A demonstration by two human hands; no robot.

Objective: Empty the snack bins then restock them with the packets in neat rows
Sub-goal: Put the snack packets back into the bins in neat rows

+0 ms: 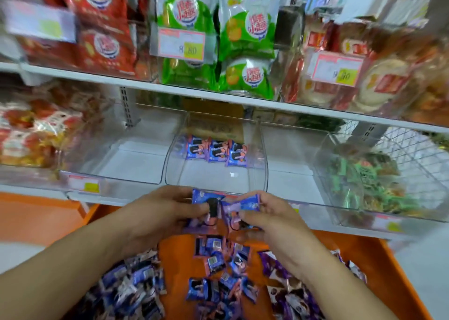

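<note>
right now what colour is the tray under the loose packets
Orange tray, clearest in the head view below the hands.

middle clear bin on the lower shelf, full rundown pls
The middle bin is clear plastic with rounded corners, open-topped, upright on the white lower shelf, between two other clear bins. It is mostly bare: only a few blue-and-pink packets lie in a rough row at its back, and the white shelf shows through its floor. Neither hand touches it; both hold packets just before its front rim.
</note>
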